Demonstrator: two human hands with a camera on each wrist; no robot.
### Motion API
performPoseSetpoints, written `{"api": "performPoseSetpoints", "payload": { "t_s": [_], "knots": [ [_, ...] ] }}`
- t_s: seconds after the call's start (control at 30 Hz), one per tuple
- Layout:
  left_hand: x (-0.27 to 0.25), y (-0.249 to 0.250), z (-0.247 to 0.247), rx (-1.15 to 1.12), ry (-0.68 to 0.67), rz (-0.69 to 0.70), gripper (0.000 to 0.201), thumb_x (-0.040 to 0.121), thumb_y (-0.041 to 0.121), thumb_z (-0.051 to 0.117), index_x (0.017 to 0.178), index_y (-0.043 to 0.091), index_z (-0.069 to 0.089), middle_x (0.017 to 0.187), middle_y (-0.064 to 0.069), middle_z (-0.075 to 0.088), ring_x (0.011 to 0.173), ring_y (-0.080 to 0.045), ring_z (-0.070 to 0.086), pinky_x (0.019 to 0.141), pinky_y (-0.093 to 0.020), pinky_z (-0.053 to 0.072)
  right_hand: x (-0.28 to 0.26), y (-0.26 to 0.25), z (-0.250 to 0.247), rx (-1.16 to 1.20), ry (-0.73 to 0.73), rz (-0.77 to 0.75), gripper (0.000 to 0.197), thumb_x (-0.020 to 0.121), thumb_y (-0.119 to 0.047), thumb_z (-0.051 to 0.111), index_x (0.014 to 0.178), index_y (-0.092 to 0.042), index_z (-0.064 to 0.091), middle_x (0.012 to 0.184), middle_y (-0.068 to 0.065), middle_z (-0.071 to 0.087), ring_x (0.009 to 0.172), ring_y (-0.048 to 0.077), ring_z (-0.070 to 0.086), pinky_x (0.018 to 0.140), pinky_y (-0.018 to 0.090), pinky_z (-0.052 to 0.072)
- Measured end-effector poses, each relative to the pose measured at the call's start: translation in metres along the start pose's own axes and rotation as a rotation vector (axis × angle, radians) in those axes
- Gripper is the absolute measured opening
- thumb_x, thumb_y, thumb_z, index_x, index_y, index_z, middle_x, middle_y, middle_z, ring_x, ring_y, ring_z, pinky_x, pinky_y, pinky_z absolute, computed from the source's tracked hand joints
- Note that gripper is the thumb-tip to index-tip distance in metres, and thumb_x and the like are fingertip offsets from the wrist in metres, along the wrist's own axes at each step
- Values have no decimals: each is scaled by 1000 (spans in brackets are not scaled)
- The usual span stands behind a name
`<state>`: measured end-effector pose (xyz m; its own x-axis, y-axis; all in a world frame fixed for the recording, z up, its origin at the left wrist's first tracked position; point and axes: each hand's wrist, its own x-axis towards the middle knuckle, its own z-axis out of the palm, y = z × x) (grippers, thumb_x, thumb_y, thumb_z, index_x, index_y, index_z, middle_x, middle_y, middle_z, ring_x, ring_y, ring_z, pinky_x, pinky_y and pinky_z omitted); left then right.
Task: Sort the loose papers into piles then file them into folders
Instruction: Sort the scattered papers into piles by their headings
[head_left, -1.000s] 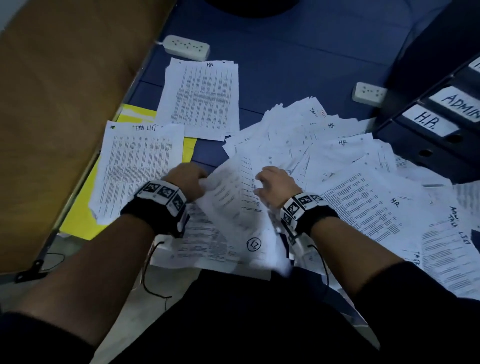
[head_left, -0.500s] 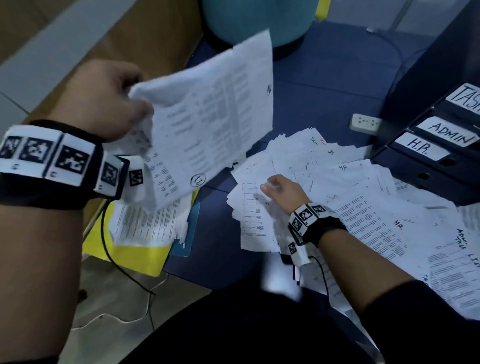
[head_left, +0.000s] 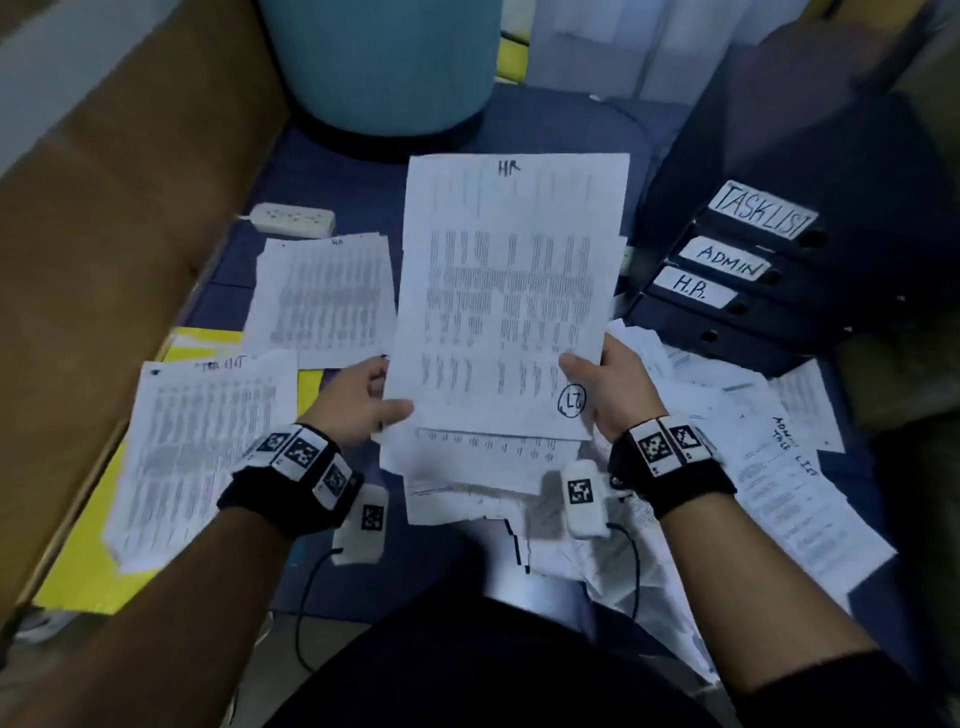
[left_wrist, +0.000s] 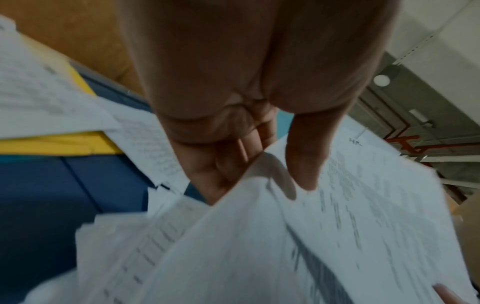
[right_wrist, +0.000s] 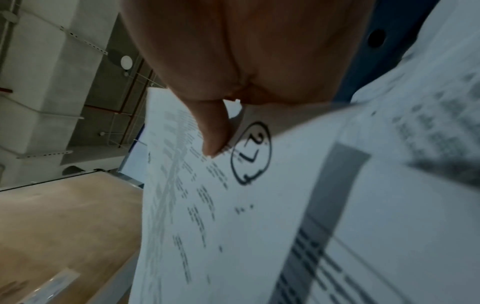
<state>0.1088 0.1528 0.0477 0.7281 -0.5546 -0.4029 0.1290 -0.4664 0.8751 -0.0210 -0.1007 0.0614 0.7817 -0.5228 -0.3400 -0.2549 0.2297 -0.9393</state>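
Held upright at the frame's centre, the white printed sheet headed "HR" is pinched at its lower corners by the left hand and right hand, and being light and floppy it probably handles best gripped at both edges.

Both hands, left hand and right hand, pinch HR sheet upright above loose papers; binders right.
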Motion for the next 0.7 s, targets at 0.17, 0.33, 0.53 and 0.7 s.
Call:
{"api": "performPoseSetpoints", "payload": {
  "t_s": [0.17, 0.33, 0.53, 0.7],
  "knots": [
    [3, 3, 38, -29, -165, -2, 41, 89, 5, 56, 121, 31, 58, 119, 2, 68, 108, -26, 65, 90, -53, 51, -13, 9, -39, -108, 91, 74, 28, 96, -3, 56, 123, -2, 62, 108, 9, 71, 92, 17, 70, 78, 30, 57],
    [1, 16, 70, -161, -111, 41, 35, 96, -3, 47, 122, 17, 57, 109, -1, 69, 84, -4, 69, 82, -24, 55, -15, 20, -66, -384, 249, 53, 14, 93, -16, 60, 89, -7, 70, 84, 3, 70, 79, 20, 65, 77, 33, 52],
    [7, 13, 81, -220, 11, 16, 34, 101, 4, 38, 129, 13, 55, 114, -2, 67, 104, -21, 65, 86, -32, 53, -16, 23, -82, -519, 390, 29, 33, 94, -13, 52, 63, -10, 39, 62, 5, 40, 64, 21, 36, 55, 30, 28],
    [20, 10, 67, -307, 217, -16, 32, 101, 5, 38, 119, 21, 59, 121, -19, 63, 100, -30, 63, 91, -43, 49, -26, 18, -118, -283, 685, 42, 27, 101, -18, 48, 74, -17, 49, 72, -1, 49, 62, 14, 45, 47, 17, 39]
  ]
}}
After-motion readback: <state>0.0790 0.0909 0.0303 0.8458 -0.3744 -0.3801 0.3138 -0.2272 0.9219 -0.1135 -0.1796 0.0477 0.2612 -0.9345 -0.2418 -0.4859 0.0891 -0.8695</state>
